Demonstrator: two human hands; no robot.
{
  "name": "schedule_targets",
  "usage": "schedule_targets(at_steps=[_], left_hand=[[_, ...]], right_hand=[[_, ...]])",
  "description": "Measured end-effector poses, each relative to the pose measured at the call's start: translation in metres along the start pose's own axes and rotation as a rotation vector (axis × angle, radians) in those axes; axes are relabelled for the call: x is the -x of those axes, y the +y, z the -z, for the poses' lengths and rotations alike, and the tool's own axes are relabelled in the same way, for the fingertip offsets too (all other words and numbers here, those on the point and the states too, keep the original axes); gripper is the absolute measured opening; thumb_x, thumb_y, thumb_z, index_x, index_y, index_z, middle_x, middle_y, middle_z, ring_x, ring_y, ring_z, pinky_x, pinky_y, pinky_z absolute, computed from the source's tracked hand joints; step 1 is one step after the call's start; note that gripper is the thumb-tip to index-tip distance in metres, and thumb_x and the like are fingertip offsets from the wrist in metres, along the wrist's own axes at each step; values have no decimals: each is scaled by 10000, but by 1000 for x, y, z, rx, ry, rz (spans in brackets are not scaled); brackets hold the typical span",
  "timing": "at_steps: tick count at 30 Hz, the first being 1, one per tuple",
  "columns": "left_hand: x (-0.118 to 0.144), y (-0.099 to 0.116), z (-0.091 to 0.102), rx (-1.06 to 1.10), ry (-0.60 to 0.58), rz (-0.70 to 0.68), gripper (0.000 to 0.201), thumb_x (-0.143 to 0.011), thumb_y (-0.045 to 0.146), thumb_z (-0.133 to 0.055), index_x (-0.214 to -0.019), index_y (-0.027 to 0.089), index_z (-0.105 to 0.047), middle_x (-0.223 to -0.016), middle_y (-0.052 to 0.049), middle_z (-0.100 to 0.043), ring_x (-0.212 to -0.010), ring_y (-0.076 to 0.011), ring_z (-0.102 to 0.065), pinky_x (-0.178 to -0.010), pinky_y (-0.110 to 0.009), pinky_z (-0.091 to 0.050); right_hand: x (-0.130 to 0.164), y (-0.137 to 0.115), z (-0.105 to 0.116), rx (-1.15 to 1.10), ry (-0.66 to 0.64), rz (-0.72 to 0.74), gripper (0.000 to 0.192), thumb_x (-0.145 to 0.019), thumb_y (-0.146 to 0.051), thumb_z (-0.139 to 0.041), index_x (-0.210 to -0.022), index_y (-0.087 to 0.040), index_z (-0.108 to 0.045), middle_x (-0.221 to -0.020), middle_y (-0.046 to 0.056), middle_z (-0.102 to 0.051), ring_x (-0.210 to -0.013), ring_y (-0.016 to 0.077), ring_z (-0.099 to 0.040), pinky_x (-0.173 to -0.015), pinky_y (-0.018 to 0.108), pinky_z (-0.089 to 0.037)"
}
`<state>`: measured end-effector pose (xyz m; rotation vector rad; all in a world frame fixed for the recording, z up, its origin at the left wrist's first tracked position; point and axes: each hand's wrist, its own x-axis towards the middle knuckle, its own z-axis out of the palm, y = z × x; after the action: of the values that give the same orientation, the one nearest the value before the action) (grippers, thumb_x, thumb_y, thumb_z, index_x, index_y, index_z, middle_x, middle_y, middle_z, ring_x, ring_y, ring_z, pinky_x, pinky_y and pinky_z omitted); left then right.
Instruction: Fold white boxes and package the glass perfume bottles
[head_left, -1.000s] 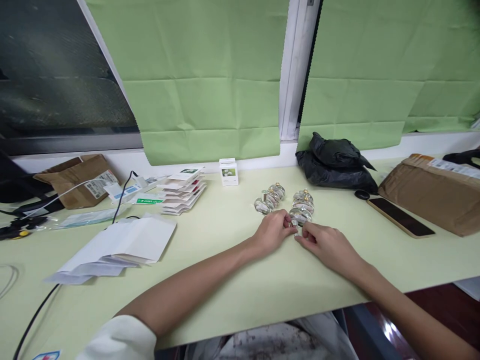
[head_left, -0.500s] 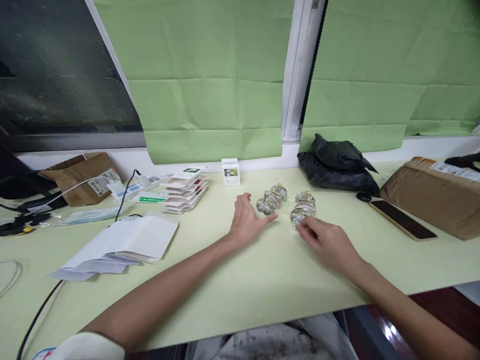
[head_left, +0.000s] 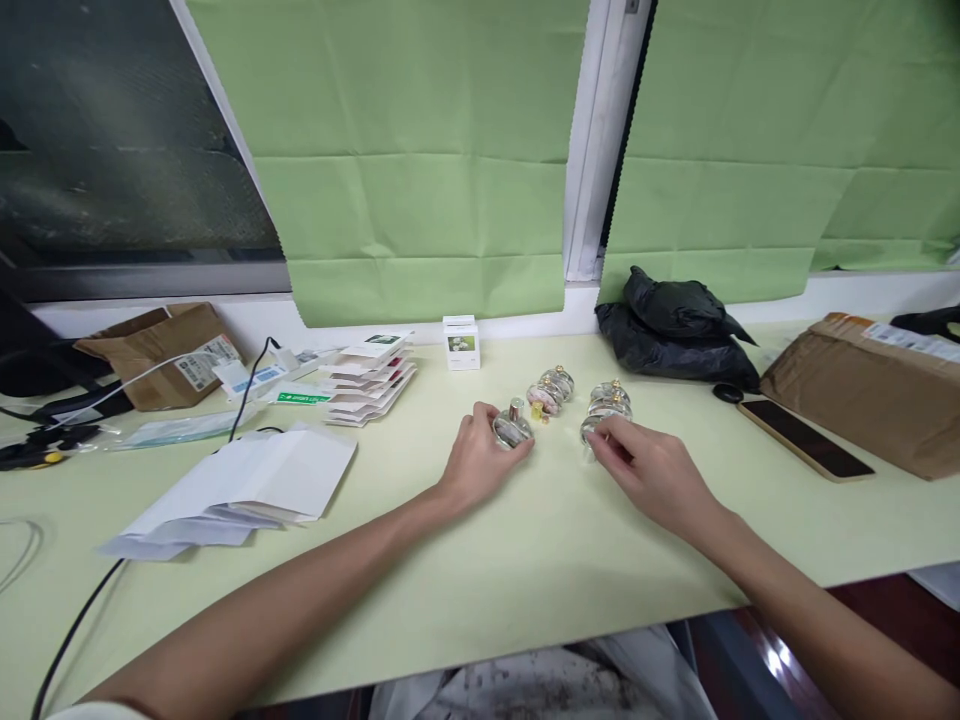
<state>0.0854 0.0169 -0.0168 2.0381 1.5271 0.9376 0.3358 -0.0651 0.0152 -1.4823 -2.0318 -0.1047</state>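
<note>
On the pale green worktop (head_left: pixel 525 560), the left hand (head_left: pixel 476 460) grips a small glass bottle (head_left: pixel 512 428) while the right hand (head_left: pixel 649 475) pinches the nearest bottle of the right-hand row (head_left: pixel 606 405).

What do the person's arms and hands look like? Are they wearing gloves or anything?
No gloves. The left hand and the right hand are both bare, with no rings, watch or bracelet showing. The forearms are bare too. Only a tiny bit of white sleeve peeks in at the bottom left corner.
</note>
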Motion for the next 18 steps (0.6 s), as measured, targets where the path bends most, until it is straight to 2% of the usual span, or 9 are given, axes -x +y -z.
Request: schedule_targets(at_steps=[4,8,10,14,18], left_hand=[[15,-3,16,29,-83,-86,489,-869,521,-740,-1198,267,-482,-1083,-45,-713,-966,-261,-700,-790,-357,-510],[18,-6,23,6,-47,-228,493,-872,386,-756,-1282,282,-503,-1162,-33,-697,-957,-227,-701,-822,-339,-536],[17,-9,26,-16,-14,-315,567,-862,333,-767,-1362,281,-505,-1227,-48,-670,-1013,-228,-696,-877,-342,-546],[15,-17,33,-53,-18,-438,650,-904,313,-734,-1504,322,-483,-1297,-70,-616,-1059,-222,-691,-903,-333,-561],[13,-26,38,-67,26,-423,609,-905,319,-743,-1479,324,-538,-1276,-64,-635,-1072,-225,-693,-928,-333,-560]], right_hand=[[-29,-14,1,-130,-121,-27,210,-1098,-399,-441,-1072,-257,-593,-755,-10,-686,-668,186,-631,-656,292,-403],[-60,-30,-7,-215,-233,26,295,-1071,-514,-514,-1219,-266,-577,-767,-24,-668,-680,194,-626,-649,293,-394],[-69,-36,-15,-243,-261,82,279,-1065,-510,-543,-1179,-259,-594,-788,-17,-671,-715,195,-624,-652,289,-385],[-72,-43,-26,-285,-250,117,217,-1085,-441,-527,-1033,-241,-594,-828,1,-681,-726,187,-597,-644,286,-373],[-75,-39,-10,-283,-134,79,213,-1105,-414,-481,-1073,-234,-591,-884,18,-699,-754,193,-608,-696,298,-401]])
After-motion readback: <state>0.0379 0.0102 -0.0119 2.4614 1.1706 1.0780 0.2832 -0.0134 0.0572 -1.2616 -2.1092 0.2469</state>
